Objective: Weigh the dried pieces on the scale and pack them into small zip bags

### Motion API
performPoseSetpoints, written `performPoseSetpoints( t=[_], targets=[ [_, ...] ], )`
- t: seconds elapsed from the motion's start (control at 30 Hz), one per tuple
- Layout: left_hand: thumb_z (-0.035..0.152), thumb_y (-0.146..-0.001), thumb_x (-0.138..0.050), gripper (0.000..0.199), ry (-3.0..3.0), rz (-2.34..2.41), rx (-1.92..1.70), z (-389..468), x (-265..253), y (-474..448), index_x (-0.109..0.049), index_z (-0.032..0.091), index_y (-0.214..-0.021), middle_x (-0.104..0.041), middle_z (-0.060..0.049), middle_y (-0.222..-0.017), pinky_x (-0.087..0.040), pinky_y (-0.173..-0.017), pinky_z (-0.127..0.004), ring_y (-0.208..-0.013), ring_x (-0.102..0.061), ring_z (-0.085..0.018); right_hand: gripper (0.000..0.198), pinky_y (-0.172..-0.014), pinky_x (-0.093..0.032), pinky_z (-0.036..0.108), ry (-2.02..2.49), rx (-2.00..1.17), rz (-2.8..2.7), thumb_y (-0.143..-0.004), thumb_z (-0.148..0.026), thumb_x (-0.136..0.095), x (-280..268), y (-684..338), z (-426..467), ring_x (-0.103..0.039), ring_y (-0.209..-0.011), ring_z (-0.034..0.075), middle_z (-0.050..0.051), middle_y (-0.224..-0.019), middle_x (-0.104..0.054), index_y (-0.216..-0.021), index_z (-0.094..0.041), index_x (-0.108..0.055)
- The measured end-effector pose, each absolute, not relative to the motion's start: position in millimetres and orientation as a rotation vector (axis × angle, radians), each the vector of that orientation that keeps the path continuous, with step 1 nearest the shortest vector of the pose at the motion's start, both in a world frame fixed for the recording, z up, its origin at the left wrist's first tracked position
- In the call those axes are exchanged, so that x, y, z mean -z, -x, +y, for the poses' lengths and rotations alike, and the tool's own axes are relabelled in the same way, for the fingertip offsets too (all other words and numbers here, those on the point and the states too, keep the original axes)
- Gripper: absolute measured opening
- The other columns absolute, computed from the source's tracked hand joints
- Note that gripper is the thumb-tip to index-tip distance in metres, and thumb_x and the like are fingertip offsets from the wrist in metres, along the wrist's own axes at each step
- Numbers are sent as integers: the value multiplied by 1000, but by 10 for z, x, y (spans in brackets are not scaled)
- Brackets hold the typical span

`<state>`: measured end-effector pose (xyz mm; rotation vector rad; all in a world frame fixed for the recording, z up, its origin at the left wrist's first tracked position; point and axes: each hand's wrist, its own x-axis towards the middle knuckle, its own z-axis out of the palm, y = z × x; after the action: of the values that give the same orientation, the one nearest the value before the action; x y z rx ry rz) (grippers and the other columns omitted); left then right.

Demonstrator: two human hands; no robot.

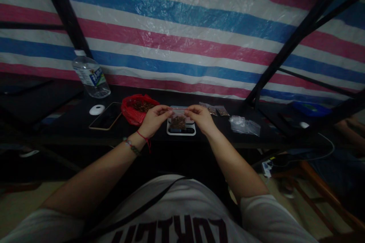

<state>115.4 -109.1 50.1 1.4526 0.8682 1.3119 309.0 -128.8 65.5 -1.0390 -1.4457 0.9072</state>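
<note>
Bag (178, 122), one: small, clear, brown bits in its lower part; located between the hands, over the scale. Whether it touches the scale cannot be told.

Hands, two: left hand (156, 118) and right hand (202, 116), each pinching an upper corner of the bag between thumb and fingers.

Scale (186, 131), one: white, below the bag, its plate partly covered by bag and fingers; dark display strip on the near side.

Red bag (131, 113), one: open-mouthed, brown pieces inside, just left of the left hand, close enough to crowd it.

Phone (106, 117), one: dark screen up, left of the red bag.

White oval object (97, 109), one: left of the phone.

Bottle (92, 76), one: clear, capped, upright, farther left and beyond the hands.

Filled packets (222, 111), at least two: flat, just beyond and right of the right hand, which partly hides them.

Flat bags (244, 125), a small overlapping pile, number unclear: farther right.

Counter (238, 108), one: black, carrying all the above.

Sheet (176, 45), one: red, white and blue stripes, beyond the hands.

Posts, two slanting: left post (67, 15); right post (299, 37).

Blue item (310, 109), one: far right, dim.

Another person's arm (349, 126): far right edge.

Wooden chair (316, 181), one: low on the right, pale floor (25, 210) below.
</note>
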Motion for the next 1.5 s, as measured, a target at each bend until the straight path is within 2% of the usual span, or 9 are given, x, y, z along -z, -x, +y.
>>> performPoseSetpoints(
  t=[0.4, 0.63, 1.27, 1.5],
  targets=[
    [52, -62, -72, 42, -1614, 1030, -1258, -1074, -533, -1111, -69, 14, -79, -70, -6, -78, -48, -71, -29, -74, -61, -17, 21, -57, -40, 24, 1099, -687, -1551, -70, -39, -68, -588, -3126, -1239, -51, -59, 11, -1, -66, -62, -73, -18, -67],
    [50, -63, -72, 39, -1640, 1002, -1266, -1098, -537, -1120, -68, 14, -76, -68, -4, -73, -47, -67, -26, -69, -59, -15, 21, -63, -45, 26, 1067, -801, -1548, -69, -37, -70, -599, -3071, -1276, -57, -64, 13, 1, -72, -65, -78, -18, -68],
    [46, -72, -66, 33, -1844, 942, -1158, -1164, -523, -1133, -69, 13, -80, -69, -5, -76, -48, -65, -25, -69, -61, -16, 21, -53, -44, 24, 1112, -779, -1592, -68, -37, -70, -619, -2922, -1381, -59, -57, 15, 3, -67, -67, -74, -17, -70],
    [44, -75, -63, 31, -1932, 977, -1132, -1149, -513, -1107, -70, 15, -81, -70, -4, -77, -47, -65, -23, -70, -62, -15, 19, -56, -46, 25, 1103, -764, -1615, -69, -36, -69, -588, -2896, -1380, -61, -60, 15, 3, -71, -70, -74, -18, -71]
  ],
)
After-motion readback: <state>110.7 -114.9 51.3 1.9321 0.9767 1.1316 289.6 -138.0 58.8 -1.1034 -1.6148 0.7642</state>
